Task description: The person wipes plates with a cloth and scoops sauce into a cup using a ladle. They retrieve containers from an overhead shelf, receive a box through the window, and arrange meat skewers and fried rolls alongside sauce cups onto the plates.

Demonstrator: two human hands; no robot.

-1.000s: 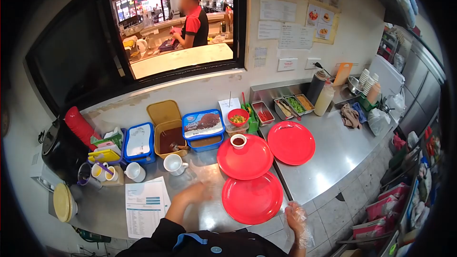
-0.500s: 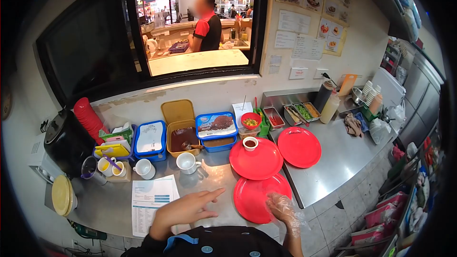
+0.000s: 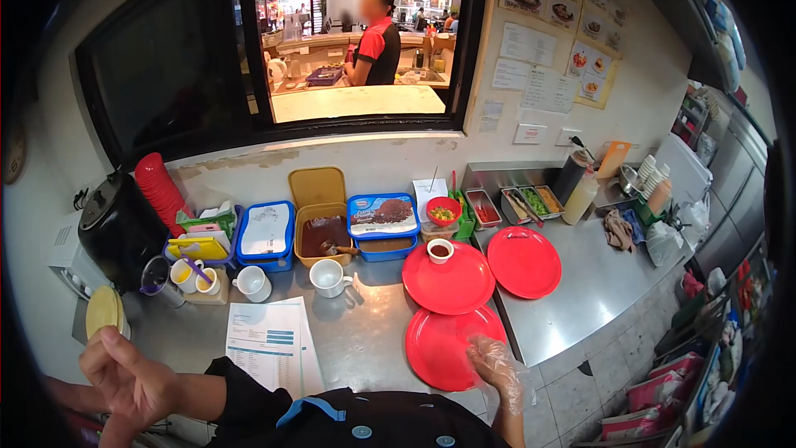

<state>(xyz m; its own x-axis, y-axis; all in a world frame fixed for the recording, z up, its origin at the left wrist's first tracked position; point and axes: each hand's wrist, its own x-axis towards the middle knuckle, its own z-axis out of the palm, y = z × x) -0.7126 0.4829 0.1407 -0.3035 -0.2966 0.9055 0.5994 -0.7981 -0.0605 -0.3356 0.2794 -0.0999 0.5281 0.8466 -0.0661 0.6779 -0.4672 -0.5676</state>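
Note:
My bare left hand [image 3: 137, 382] is raised at the lower left, in front of the stacked yellow plates [image 3: 104, 314]. Its fingers are bent but apart, and nothing shows in them. My right hand [image 3: 497, 365], in a loose clear plastic glove, is over the right rim of the nearer red plate [image 3: 435, 353]. Its fingers are curled together; whether they grip the rim is hidden. Behind, a second red plate [image 3: 431, 286] overlaps the nearer one and carries a small white cup of dark red sauce [image 3: 439, 251]. A third red plate [image 3: 524, 264] lies to the right.
Printed papers [image 3: 265, 344] lie near my body. Behind are white mugs [image 3: 329, 279], a tub of brown sauce [image 3: 322, 232] and lidded blue tubs [image 3: 381, 216]. A topping tray [image 3: 531, 203] and squeeze bottle [image 3: 578, 199] stand right. Another person [image 3: 377, 50] is beyond the window; an arm [image 3: 70, 396] shows lower left.
My left hand has swung from above the papers to the far lower left, its fingers now more bent. My right hand has stayed at the nearer red plate. The view has shifted slightly.

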